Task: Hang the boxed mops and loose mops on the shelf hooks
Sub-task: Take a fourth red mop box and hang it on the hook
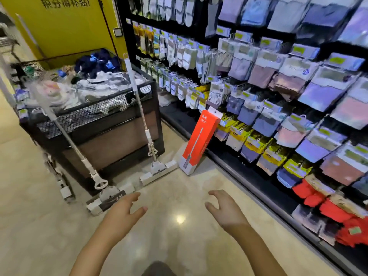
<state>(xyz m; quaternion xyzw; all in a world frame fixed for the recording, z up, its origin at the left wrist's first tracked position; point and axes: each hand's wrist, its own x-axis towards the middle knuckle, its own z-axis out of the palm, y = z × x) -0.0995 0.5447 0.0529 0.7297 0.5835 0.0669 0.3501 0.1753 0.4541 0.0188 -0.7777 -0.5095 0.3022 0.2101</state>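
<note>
Fingers (139,211) spread empty, near loose mop (107,198).

A tall red and white boxed mop (200,142) stands on the floor. It tips over to the right, and its top rests on the packs hanging on the shelf. A picture of a mop runs down its front. Two loose mops are left of it. The nearer loose mop (146,124) stands almost straight up against the black bin, with its flat white head on the floor. The farther loose mop (79,154) leans a lot, its head on the floor too.
</note>
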